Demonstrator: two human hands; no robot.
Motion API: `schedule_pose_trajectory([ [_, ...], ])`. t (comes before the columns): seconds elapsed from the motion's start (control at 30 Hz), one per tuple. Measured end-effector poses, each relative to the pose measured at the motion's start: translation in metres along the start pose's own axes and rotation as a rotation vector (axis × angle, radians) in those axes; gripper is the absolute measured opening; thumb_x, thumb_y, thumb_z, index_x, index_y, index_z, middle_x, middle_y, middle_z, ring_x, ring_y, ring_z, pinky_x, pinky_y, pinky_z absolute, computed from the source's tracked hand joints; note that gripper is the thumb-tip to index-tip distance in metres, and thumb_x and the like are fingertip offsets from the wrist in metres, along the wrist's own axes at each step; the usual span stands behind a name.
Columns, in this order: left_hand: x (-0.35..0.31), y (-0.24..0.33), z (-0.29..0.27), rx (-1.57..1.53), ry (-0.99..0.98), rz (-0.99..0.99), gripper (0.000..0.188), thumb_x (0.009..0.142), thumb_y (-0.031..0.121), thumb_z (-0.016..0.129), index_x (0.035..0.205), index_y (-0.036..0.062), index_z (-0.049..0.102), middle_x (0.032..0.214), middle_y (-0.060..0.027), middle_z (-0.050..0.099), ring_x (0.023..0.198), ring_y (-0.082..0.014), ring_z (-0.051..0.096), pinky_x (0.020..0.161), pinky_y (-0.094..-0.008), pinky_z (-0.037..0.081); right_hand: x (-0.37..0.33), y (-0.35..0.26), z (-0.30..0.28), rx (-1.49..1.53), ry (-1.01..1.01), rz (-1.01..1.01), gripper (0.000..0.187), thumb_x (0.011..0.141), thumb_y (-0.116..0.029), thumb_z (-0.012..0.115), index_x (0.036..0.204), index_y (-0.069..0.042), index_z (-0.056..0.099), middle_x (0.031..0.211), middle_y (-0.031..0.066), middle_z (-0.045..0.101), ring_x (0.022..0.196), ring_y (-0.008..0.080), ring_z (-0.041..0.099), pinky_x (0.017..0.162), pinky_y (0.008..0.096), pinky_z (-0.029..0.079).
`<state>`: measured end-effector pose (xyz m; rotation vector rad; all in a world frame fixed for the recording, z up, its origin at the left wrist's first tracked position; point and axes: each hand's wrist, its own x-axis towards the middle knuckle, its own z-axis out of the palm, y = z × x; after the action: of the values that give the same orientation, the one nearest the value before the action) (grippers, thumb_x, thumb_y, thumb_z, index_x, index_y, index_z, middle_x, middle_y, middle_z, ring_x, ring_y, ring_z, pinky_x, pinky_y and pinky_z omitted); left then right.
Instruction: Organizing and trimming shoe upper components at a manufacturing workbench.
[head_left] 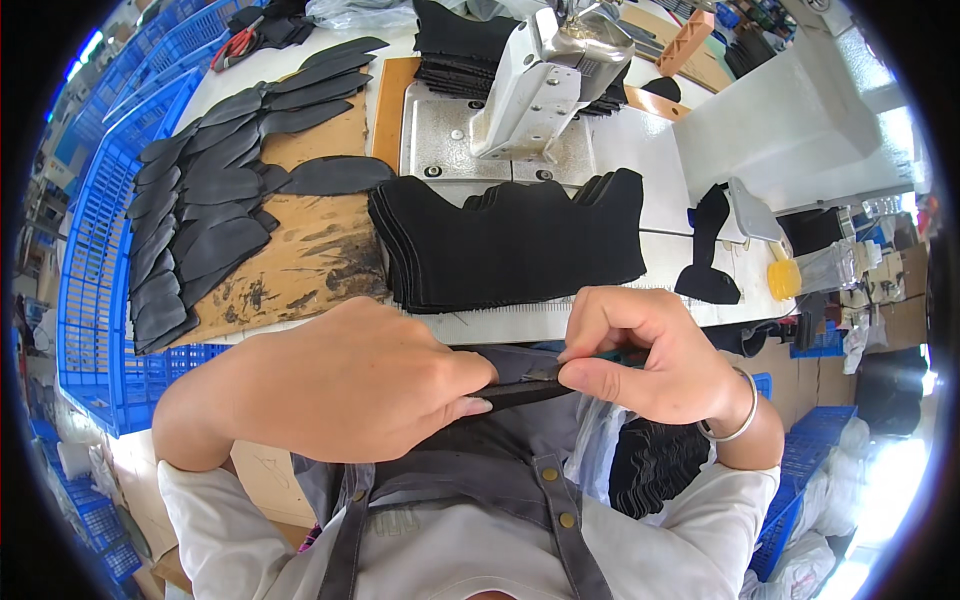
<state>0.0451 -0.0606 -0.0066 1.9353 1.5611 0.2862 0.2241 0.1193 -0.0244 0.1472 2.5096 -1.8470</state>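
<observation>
My left hand (372,378) pinches one end of a black folded piece of material (530,391) in front of my apron, just below the table's front edge. The other end is held between the thumb and fingertips of my right hand (645,352), which wears a bangle at the wrist. A small dark teal thing shows by the right fingers, too covered to name. Straight above both hands, a stack of black cut pieces (510,245) with notched upper edges lies at the table edge.
Behind the stack stands a white sewing machine (545,85). Overlapping black curved pieces (205,210) cover a stained brown board (310,235) on the left, beside a blue crate (95,290). Two small black pieces (708,285) and a yellow-capped bottle (785,279) are at right.
</observation>
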Motion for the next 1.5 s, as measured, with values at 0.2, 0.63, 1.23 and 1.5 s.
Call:
schedule_pose_trajectory([
  [0.2, 0.0, 0.0, -0.001, 0.005, 0.004, -0.012, 0.022, 0.091, 0.025, 0.059, 0.107, 0.0098, 0.061, 0.062, -0.0123, 0.059, 0.056, -0.033, 0.059, 0.048, -0.0403, 0.044, 0.001, -0.001, -0.013, -0.086, -0.056, 0.031, 0.019, 0.081, -0.015, 0.071, 0.082, -0.004, 0.056, 0.068, 0.0025, 0.053, 0.053, 0.0089, 0.041, 0.05, 0.0257, 0.033],
  [0.63, 0.001, 0.0, 0.001, 0.018, 0.002, 0.002, 0.021, 0.091, 0.026, 0.058, 0.105, 0.01, 0.061, 0.061, -0.0123, 0.058, 0.056, -0.0332, 0.059, 0.048, -0.0407, 0.043, 0.013, -0.009, -0.012, -0.116, -0.115, 0.015, 0.021, 0.081, -0.019, 0.071, 0.08, -0.002, 0.058, 0.073, 0.009, 0.061, 0.065, 0.0206, 0.059, 0.06, 0.031, 0.045],
  [1.23, 0.001, -0.001, 0.001, -0.017, 0.044, 0.008, 0.018, 0.09, 0.026, 0.059, 0.097, 0.0088, 0.061, 0.059, -0.0129, 0.056, 0.055, -0.0348, 0.057, 0.048, -0.0422, 0.042, 0.016, -0.011, -0.001, -0.145, -0.093, -0.053, 0.022, 0.08, -0.018, 0.072, 0.079, -0.002, 0.056, 0.073, 0.0092, 0.058, 0.065, 0.024, 0.058, 0.059, 0.0324, 0.044],
  [1.5, 0.001, 0.0, 0.002, -0.018, 0.022, 0.006, 0.018, 0.09, 0.023, 0.06, 0.101, 0.0093, 0.061, 0.06, -0.0123, 0.057, 0.055, -0.0335, 0.058, 0.048, -0.0416, 0.043, 0.012, -0.006, 0.003, -0.074, -0.084, -0.063, 0.022, 0.08, -0.015, 0.073, 0.08, -0.002, 0.056, 0.073, 0.0076, 0.058, 0.063, 0.0181, 0.057, 0.057, 0.028, 0.043],
])
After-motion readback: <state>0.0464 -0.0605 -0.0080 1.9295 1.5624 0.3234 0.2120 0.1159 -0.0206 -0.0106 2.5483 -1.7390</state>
